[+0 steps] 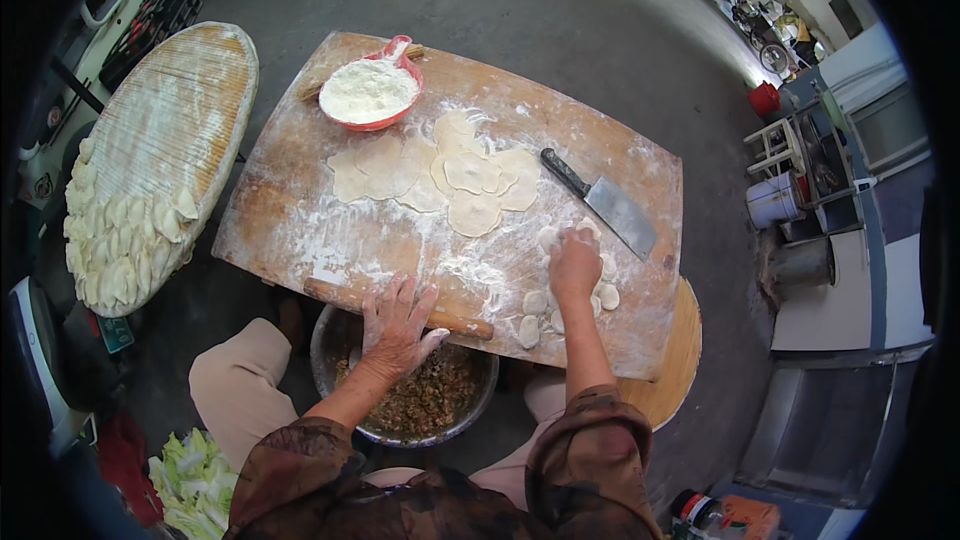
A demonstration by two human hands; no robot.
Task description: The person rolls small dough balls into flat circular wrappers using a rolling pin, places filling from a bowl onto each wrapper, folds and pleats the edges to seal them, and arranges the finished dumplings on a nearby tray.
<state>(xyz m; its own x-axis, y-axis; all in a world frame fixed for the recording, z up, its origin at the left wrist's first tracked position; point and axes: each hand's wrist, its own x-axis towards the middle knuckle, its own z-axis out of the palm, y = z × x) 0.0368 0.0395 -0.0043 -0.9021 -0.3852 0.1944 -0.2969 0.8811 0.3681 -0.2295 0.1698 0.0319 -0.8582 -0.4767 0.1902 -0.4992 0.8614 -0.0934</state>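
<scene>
My left hand (397, 326) lies flat across a wooden rolling pin (461, 324) at the near edge of a floured wooden board (277, 180); its fingers are spread. Over a cluster of small dough pieces (535, 303) on the right is my right hand (576, 262), fingers bent down; whether they pinch a piece is hidden. A cleaver (619, 217) with a black handle rests just beyond that hand. Thin rolled dough wrappers (475, 214) overlap mid-board. Below the pin, between my knees, sits a metal basin (491, 379) of minced filling (420, 397).
A red scoop (415, 75) of flour (371, 92) sits at the board's far left. Left of the board, a round woven tray (172, 97) bears rows of dumplings (127, 240). Leafy cabbage (193, 480) lies low left. A round wooden top (679, 349) shows under the board's right corner.
</scene>
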